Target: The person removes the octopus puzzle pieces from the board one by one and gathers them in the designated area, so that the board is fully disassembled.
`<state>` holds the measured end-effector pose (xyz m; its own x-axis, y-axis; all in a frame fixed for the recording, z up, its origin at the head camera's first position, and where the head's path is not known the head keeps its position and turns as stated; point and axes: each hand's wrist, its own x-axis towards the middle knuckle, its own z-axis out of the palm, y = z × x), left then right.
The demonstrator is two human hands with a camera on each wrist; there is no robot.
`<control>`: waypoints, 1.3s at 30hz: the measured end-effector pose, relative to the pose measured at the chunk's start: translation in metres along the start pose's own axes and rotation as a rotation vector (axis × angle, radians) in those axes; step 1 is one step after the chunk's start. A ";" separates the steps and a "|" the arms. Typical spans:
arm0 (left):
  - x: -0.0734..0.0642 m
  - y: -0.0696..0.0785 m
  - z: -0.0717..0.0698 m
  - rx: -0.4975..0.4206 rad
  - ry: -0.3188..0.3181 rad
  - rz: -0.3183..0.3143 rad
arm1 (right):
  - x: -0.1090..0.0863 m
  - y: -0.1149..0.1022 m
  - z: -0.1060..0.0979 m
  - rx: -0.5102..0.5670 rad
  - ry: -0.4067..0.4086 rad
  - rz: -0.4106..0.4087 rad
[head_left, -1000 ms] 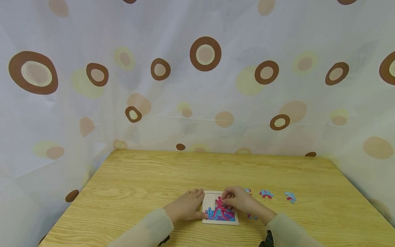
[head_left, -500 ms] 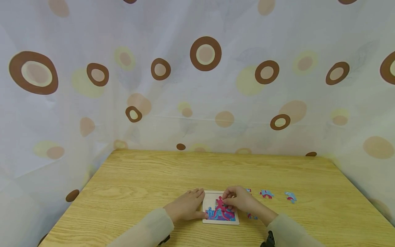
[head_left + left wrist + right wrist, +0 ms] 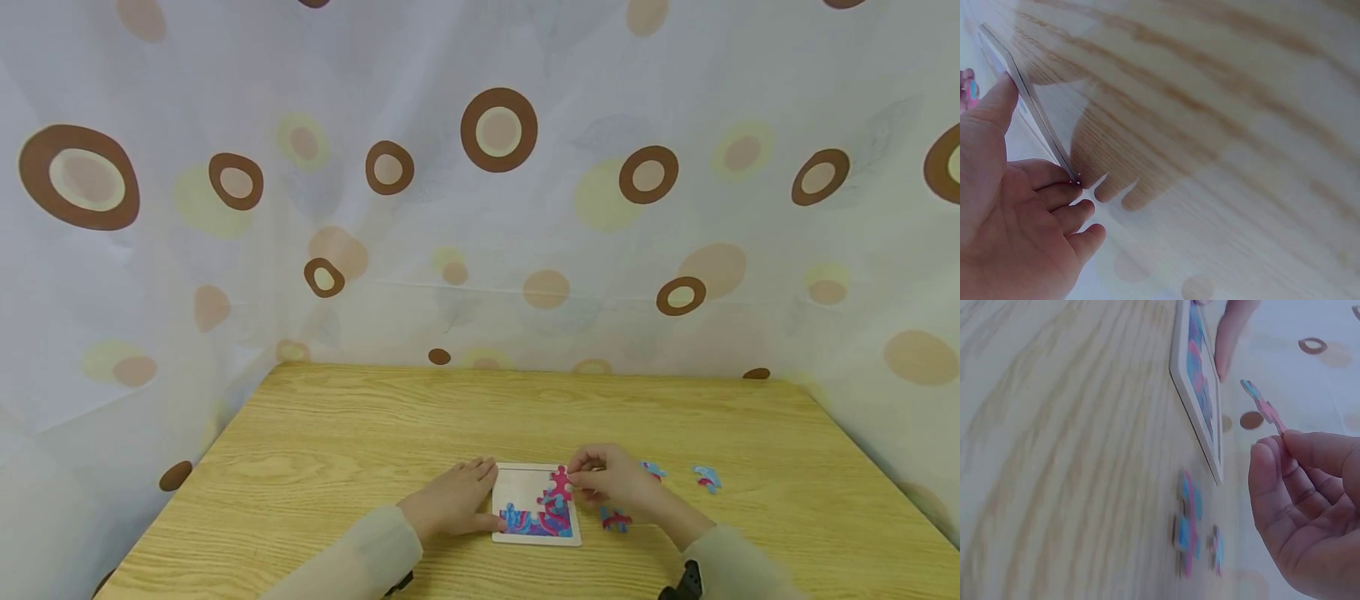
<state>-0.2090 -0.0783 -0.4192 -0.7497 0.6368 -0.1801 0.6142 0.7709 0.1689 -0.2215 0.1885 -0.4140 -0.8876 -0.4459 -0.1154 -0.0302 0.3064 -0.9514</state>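
A small square puzzle tray (image 3: 537,542) with a pale wooden rim lies near the table's front. Blue, purple and pink pieces (image 3: 536,523) cover its front part; bare board shows behind them. My left hand (image 3: 453,500) rests along the tray's left side, thumb on the front-left corner, fingertips by the back-left one. In the left wrist view, that thumb (image 3: 999,103) touches the tray's face. Thumb and fingers of my right hand (image 3: 618,482) pinch a pink and blue puzzle piece (image 3: 559,483) by its edge. The right wrist view shows this piece (image 3: 1264,409) raised off the table.
Right of the tray lie loose puzzle pieces: one (image 3: 616,520) below my right hand, one (image 3: 652,470) partly hidden behind it, and one (image 3: 707,478) farther right. The wooden table (image 3: 360,433) meets a spotted curtain (image 3: 420,317) at the back and sides.
My right hand has moved right and slightly back, carrying the pink piece away from the tray's middle, where bare board now shows. My left hand stays put.
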 end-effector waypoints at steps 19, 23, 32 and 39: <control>-0.003 0.001 -0.004 -0.037 -0.009 -0.010 | -0.052 0.027 -0.076 -0.057 -0.045 0.068; -0.003 0.001 -0.004 -0.028 -0.008 -0.014 | -0.059 0.034 -0.086 -0.031 -0.094 0.065; -0.004 0.002 -0.005 -0.014 -0.002 -0.016 | -0.067 0.046 -0.098 -0.018 -0.155 0.070; -0.002 0.002 -0.002 -0.016 -0.004 -0.024 | -0.066 0.048 -0.097 -0.058 -0.132 0.078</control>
<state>-0.2072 -0.0779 -0.4167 -0.7633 0.6180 -0.1885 0.5917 0.7858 0.1801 -0.2083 0.3139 -0.4240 -0.8201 -0.5245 -0.2286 0.0069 0.3905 -0.9206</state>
